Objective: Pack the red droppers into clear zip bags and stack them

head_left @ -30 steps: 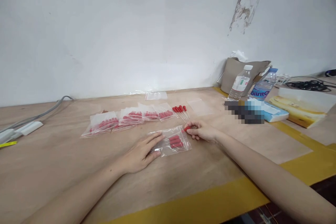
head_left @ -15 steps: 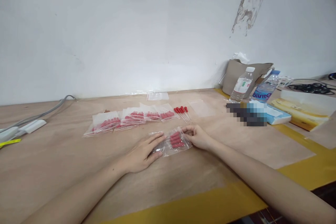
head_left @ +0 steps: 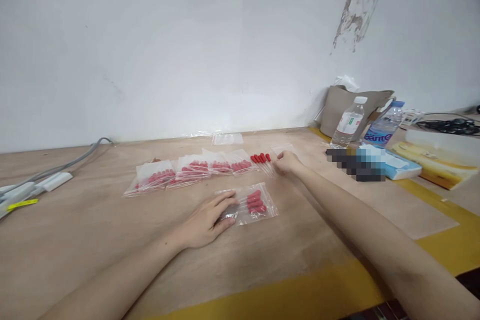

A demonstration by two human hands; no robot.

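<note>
We seemingly were bagging red-bulbed droppers [head_left: 261, 158].
Our left hand [head_left: 205, 219] spread flat over a clear plastic bag [head_left: 270, 202]; our right hand [head_left: 288, 162] curled nearer the bench [head_left: 240, 260]'s far edge, grip's contents unclear; a pinch seemed due.

Purple letters [head_left: 377, 138], apparently "Gante" with the end curving away, stand on the clear, blue-capped plastic bottle [head_left: 390, 118] near the worktop's [head_left: 112, 240] far edge.

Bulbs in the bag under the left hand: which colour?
The bulbs are red, clearest in the head view.
</note>
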